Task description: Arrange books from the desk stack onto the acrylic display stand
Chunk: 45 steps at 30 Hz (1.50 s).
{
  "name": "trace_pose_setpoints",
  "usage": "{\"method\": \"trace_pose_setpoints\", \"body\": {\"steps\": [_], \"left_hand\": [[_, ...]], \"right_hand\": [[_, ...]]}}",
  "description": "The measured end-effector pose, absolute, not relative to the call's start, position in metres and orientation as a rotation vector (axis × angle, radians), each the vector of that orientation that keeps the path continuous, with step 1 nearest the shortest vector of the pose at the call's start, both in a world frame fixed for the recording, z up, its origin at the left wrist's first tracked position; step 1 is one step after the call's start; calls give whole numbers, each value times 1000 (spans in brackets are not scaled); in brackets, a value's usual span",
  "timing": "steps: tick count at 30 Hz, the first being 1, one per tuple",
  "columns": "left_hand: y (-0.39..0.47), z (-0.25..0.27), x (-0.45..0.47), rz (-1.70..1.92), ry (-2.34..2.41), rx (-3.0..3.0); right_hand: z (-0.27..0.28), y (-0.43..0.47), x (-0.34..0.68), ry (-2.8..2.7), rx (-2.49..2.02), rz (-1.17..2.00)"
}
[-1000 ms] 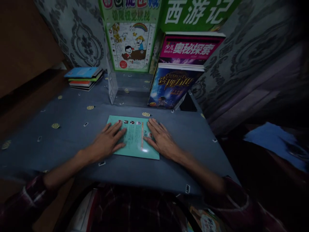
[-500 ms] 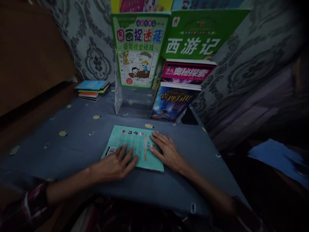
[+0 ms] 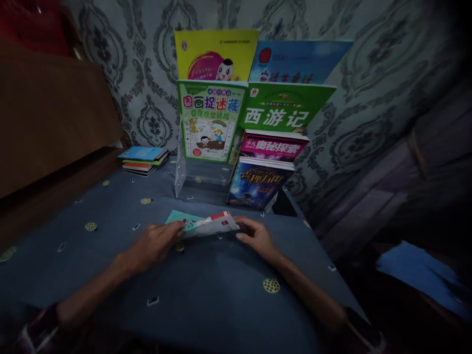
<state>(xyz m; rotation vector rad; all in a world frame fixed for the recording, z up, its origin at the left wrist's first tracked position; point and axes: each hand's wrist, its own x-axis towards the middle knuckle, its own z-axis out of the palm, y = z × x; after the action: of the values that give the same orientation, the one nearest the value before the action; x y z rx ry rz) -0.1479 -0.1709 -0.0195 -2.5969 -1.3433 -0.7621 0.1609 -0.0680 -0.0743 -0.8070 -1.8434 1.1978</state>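
A thin teal paperback book [image 3: 208,225] is tilted up off the tablecloth in front of me. Its lower face shows whitish with a red strip along the upper edge, while part of the teal cover shows at the left. My left hand [image 3: 158,241] pinches the book's left part between thumb and fingers. At the right end my right hand [image 3: 258,238] curls its fingers and thumb around the book's edge; the fingertips are partly hidden behind it.
A clear acrylic stand [image 3: 180,174] holds upright books, among them a green one [image 3: 282,110] and a dark blue one [image 3: 258,184]. A small stack of books [image 3: 143,160] lies at the back left of the blue-grey tablecloth [image 3: 206,305]. Blue cloth [image 3: 420,275] shows at the right.
The teal book, flat under both hands before, is now lifted and tilted, its whitish face showing. Both hands have gone from resting on it to gripping its ends. My view has tipped upward.
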Motion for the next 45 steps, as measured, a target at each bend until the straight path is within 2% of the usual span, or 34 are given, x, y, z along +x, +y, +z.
{"method": "trace_pose_setpoints", "body": {"steps": [9, 14, 17, 25, 30, 36, 45], "left_hand": [[-154, 4, -173, -1183, -1532, -2466], [-149, 21, -179, -1340, -1719, -2352], [-140, 25, -179, -1509, -1766, -2261], [-90, 3, -165, -2106, -1695, -2006], [-64, -31, -151, -2464, -1710, -1979], [-63, -70, -144, -2498, -1913, -1905], [-67, -76, -151, -2455, -1932, -2063]], "right_hand": [[-68, -54, 100, -1242, -728, 1563], [-68, -61, 60, -1173, -622, 1722], [-61, -59, 50, -1259, -625, 1626], [-5, -51, 70, -1641, -728, 1113], [-18, -47, 78, -1796, -789, 864], [-61, -37, 75, -1817, -874, 821], [-90, -50, 74, -1839, -1042, 794]]}}
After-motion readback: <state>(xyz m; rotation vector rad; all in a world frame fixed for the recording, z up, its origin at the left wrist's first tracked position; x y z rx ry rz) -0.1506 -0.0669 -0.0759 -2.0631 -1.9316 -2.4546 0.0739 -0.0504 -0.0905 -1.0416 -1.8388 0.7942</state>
